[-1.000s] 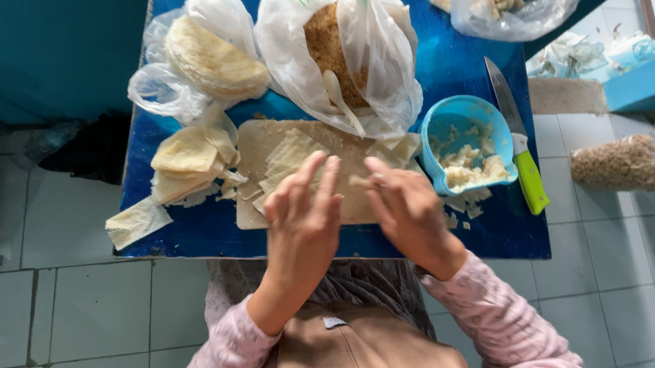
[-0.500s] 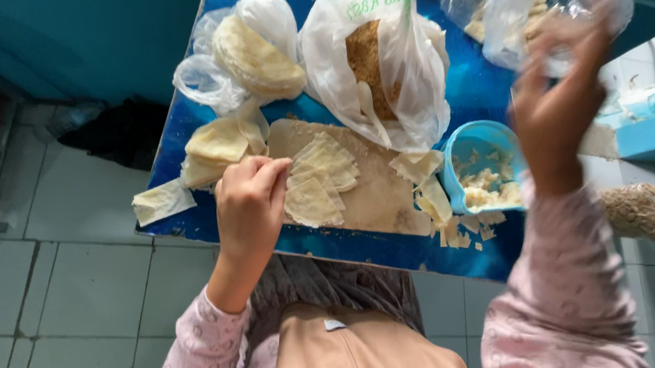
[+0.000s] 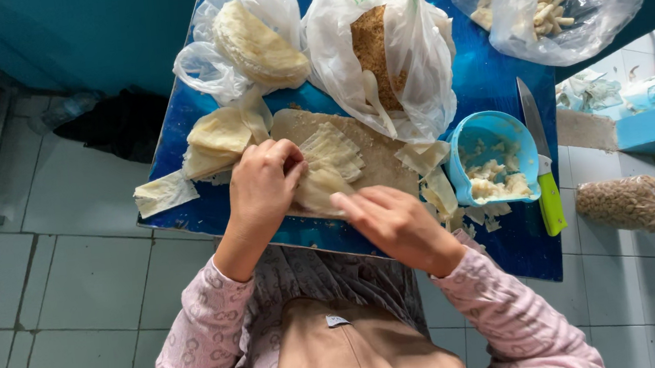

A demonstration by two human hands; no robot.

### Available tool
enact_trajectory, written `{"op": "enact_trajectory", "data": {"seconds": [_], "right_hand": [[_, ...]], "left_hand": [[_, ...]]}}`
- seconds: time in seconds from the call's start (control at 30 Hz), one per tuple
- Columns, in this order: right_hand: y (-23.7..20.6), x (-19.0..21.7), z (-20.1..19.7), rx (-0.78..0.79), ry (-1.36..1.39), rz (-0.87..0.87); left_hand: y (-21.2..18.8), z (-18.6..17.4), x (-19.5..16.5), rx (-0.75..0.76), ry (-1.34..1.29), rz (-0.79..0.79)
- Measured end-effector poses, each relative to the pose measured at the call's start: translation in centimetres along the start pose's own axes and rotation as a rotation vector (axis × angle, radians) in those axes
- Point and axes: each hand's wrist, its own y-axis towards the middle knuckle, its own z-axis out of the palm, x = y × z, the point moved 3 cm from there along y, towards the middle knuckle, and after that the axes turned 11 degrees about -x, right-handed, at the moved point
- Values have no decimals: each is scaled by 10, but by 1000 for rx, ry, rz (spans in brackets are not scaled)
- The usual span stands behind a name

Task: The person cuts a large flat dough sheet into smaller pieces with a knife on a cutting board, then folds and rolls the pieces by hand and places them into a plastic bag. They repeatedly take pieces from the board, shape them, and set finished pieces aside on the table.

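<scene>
Both hands closed on one pale wrapper sheet (image 3: 320,186) at the near edge of the board (image 3: 377,155): left hand (image 3: 260,186) pinching its left end, right hand (image 3: 395,221) its right; long axis left-right.

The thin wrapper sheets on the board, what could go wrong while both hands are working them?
The wrapper sheets look thin, so the left hand and right hand might tear one. The knife lies near the table's right edge beside the blue bowl; a right-arm sweep could knock it off. Loose scraps overhang the front-left edge.
</scene>
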Motion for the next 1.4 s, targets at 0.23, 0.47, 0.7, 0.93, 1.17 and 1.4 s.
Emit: {"op": "enact_trajectory", "data": {"seconds": [0.23,0.47,0.7,0.93,1.17,1.4], "right_hand": [[-34,-5,-41,81,-169,258],[-23,-49,-28,-387,-178,545],[-3,-100,1,-293,-93,781],[6,-117,2,-308,265,920],[7,-134,12,-213,769,1125],[21,-125,1,-263,408,731]], "left_hand": [[-5,2,-9,-49,139,100],[-36,14,-57,-148,219,200],[-47,64,-90,-40,245,215],[-44,74,-87,46,198,233],[-43,65,-86,42,48,184],[-47,57,-79,86,-185,79]]}}
